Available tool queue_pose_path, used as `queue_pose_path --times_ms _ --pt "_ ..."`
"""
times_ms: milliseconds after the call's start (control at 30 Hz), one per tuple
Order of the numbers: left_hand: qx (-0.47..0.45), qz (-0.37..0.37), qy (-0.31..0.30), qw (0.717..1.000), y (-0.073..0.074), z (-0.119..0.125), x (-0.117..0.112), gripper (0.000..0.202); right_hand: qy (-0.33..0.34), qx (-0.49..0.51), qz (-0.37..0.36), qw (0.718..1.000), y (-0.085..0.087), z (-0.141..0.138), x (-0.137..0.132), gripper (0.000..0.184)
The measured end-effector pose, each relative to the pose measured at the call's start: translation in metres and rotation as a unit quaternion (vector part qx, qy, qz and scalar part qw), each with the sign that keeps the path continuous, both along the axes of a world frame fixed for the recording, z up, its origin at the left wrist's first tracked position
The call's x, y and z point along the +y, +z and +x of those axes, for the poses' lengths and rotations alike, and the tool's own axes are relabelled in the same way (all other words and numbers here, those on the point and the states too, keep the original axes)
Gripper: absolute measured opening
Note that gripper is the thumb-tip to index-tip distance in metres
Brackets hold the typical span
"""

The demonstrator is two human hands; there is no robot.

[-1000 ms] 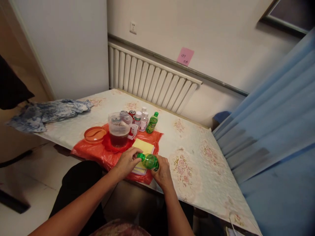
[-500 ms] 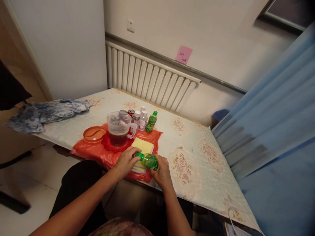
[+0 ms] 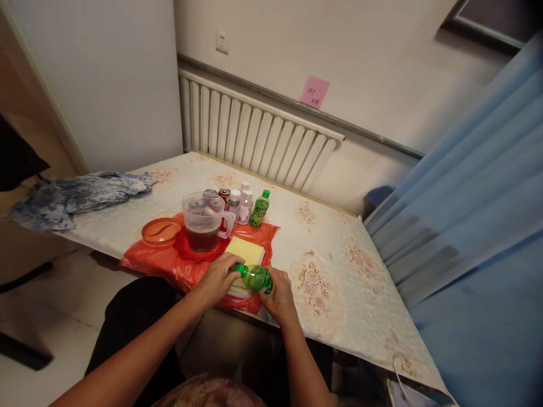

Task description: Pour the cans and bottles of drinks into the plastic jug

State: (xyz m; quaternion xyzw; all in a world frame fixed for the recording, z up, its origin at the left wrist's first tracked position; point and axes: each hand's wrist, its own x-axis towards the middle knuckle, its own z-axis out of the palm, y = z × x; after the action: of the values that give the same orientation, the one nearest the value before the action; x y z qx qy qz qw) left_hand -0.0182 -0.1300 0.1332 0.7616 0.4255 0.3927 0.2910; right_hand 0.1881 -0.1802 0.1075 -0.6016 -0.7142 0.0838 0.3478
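Tilted on its side, a green plastic bottle (image 3: 255, 278) is held between my hands above yellow cloths (image 3: 245, 249). My right hand (image 3: 278, 294) wraps round the bottle's base end. The fingers of my left hand (image 3: 221, 277) are closed on its green cap (image 3: 241, 269), which sits at the neck. Left of the cloths, a clear pitcher (image 3: 202, 236) of dark brown liquid stands in a red dish (image 3: 182, 246). An orange lid (image 3: 161, 232) lies beside it. Behind stand another green bottle (image 3: 259, 210), clear bottles (image 3: 245, 209) with white caps and a red can (image 3: 224, 195).
A red plastic sheet (image 3: 148, 261) lies under the pitcher and cloths, on a floral tablecloth (image 3: 292, 232). Crumpled blue-and-white fabric (image 3: 89, 195) hangs over the table's left end. A radiator (image 3: 254, 133) is on the wall behind, and a blue curtain (image 3: 479, 186) hangs at right.
Both hands keep the same hold on the bottle and cap, with hardly any movement. The view has shifted very slightly.
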Motion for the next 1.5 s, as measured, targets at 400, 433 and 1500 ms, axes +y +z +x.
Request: queue_pose_path --times_ms 400,433,1500 --pt "-0.020 -0.009 -0.025 0.999 0.003 0.002 0.004 0.045 0.006 0.024 -0.006 1.000 -0.006 0.002 0.002 0.036" --pt "-0.026 -0.015 -0.020 0.999 0.002 0.003 0.005 0.044 0.006 0.024 -0.004 1.000 -0.006 0.002 0.002 0.035" --pt "0.207 0.074 0.063 0.974 -0.124 0.015 0.060 0.018 -0.003 0.303 -0.020 0.953 -0.017 -0.015 0.184 0.052"
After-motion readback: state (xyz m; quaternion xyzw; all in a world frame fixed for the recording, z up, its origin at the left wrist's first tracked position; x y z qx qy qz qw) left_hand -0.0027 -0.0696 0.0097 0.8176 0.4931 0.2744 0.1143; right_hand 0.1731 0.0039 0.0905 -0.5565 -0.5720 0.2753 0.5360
